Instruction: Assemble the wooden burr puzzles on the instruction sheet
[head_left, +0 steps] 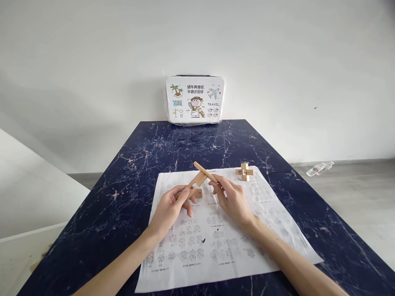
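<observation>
The wooden stick (200, 167) is pinched by the fingers of your right hand (234, 201), slanting away to their left. Its middle crosses the tip of the notched wooden piece (197, 179), which your left hand (169, 203) pinches between thumb and fingers. A wooden end (199, 193) juts out just right of your left fingers; whether it's a separate piece, you can't tell. Beneath both hands lies the printed sheet (185, 275) on the worktop (123, 181). Beyond your right fingers, farther right, sits a wooden cross (245, 172); well ahead of them stands a white case (185, 109).
</observation>
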`<state>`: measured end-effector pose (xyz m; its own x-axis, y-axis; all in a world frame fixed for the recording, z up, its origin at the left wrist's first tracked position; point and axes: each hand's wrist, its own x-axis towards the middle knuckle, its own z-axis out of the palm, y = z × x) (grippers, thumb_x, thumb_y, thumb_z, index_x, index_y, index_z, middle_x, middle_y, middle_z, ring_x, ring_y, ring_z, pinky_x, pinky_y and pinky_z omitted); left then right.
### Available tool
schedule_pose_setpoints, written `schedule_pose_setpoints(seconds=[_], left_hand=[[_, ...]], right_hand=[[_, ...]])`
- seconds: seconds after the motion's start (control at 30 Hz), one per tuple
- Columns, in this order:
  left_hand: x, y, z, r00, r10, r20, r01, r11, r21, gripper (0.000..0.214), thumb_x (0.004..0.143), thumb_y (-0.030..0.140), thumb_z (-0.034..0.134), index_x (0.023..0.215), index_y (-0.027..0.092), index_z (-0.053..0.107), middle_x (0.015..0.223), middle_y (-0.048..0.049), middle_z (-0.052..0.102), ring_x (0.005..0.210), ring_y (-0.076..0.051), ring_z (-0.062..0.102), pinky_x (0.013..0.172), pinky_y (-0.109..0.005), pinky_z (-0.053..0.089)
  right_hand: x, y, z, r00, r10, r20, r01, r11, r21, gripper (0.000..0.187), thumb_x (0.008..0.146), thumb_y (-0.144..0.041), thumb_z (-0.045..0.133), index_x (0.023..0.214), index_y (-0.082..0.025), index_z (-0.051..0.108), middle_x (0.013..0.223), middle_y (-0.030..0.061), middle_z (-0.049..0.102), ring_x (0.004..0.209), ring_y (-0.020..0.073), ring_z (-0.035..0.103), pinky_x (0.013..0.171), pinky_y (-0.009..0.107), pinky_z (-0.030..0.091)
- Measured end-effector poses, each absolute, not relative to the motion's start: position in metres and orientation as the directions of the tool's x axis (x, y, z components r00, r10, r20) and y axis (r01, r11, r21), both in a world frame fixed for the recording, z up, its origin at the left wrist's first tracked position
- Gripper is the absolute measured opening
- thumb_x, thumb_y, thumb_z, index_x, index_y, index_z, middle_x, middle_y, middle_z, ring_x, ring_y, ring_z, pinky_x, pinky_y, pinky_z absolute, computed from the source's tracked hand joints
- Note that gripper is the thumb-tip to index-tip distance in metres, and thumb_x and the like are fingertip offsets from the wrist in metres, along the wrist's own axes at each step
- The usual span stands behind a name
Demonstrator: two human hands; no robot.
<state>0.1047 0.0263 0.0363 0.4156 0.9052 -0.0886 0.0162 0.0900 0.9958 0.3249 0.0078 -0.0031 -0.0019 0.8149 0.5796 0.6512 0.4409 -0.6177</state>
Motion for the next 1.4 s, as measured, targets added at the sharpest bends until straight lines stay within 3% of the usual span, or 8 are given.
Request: schedule_pose_setpoints(seconds=[0.27, 0.57, 0.93, 1.13, 1.27, 1.4], left_hand=[[0.104, 0.027, 0.033, 0.424, 0.902, -0.079, 0.006, 0.085, 0.996, 0.036, 0.103, 0.052, 0.064, 0.107, 0.017, 0.072, 0.088, -0.0024, 0.07, 0.057, -0.011, 0.061, 0.065, -0.03, 0.049], [0.106, 0.027, 0.032, 0.43, 0.902, -0.047, -0.026, 0.064, 0.998, 0.035, 0.102, 0.051, 0.066, 0.105, 0.017, 0.071, 0.087, -0.0023, 0.069, 0.057, -0.01, 0.058, 0.062, -0.028, 0.046], [0.107, 0.027, 0.036, 0.458, 0.886, -0.068, -0.017, 0.085, 0.996, 0.034, 0.103, 0.051, 0.065, 0.106, 0.018, 0.071, 0.088, -0.0025, 0.07, 0.058, -0.011, 0.06, 0.066, -0.03, 0.048], [0.106, 0.025, 0.038, 0.471, 0.878, -0.081, -0.03, 0.108, 0.994, 0.032, 0.103, 0.05, 0.065, 0.107, 0.018, 0.07, 0.089, -0.004, 0.073, 0.059, -0.013, 0.063, 0.068, -0.031, 0.05], [0.106, 0.024, 0.039, 0.457, 0.886, -0.077, -0.094, 0.134, 0.987, 0.031, 0.102, 0.049, 0.067, 0.104, 0.018, 0.068, 0.091, -0.0046, 0.074, 0.058, -0.013, 0.063, 0.063, -0.03, 0.049], [0.107, 0.025, 0.038, 0.413, 0.908, -0.068, -0.148, 0.141, 0.979, 0.03, 0.101, 0.047, 0.068, 0.106, 0.018, 0.068, 0.098, -0.0069, 0.076, 0.059, -0.013, 0.063, 0.059, -0.028, 0.046]], right_hand=[[0.325, 0.008, -0.001, -0.083, 0.793, 0.604, 0.688, 0.484, -0.541, 0.027, 0.112, -0.029, 0.045, 0.125, -0.023, 0.068, 0.085, 0.006, 0.076, 0.061, 0.0185, 0.067, 0.056, 0.031, 0.048], [0.316, 0.002, 0.001, -0.17, 0.817, 0.551, 0.651, 0.513, -0.56, 0.028, 0.112, -0.028, 0.045, 0.127, -0.023, 0.068, 0.089, 0.0077, 0.076, 0.063, 0.019, 0.066, 0.057, 0.033, 0.048], [0.315, 0.002, 0.001, -0.149, 0.79, 0.595, 0.712, 0.504, -0.49, 0.024, 0.111, -0.027, 0.049, 0.124, -0.021, 0.068, 0.082, 0.0041, 0.078, 0.056, 0.0177, 0.064, 0.053, 0.032, 0.045], [0.315, 0.0, 0.002, -0.124, 0.822, 0.556, 0.68, 0.478, -0.556, 0.023, 0.111, -0.031, 0.048, 0.124, -0.023, 0.066, 0.084, 0.0036, 0.078, 0.061, 0.0188, 0.068, 0.057, 0.033, 0.049], [0.316, 0.003, 0.002, -0.123, 0.861, 0.494, 0.676, 0.437, -0.593, 0.029, 0.109, -0.035, 0.053, 0.135, -0.022, 0.06, 0.099, 0.0077, 0.078, 0.071, 0.021, 0.071, 0.062, 0.034, 0.054], [0.315, 0.006, 0.001, -0.242, 0.842, 0.482, 0.682, 0.502, -0.532, 0.032, 0.106, -0.034, 0.061, 0.136, -0.022, 0.059, 0.125, 0.0139, 0.072, 0.107, 0.0294, 0.07, 0.088, 0.045, 0.059]])
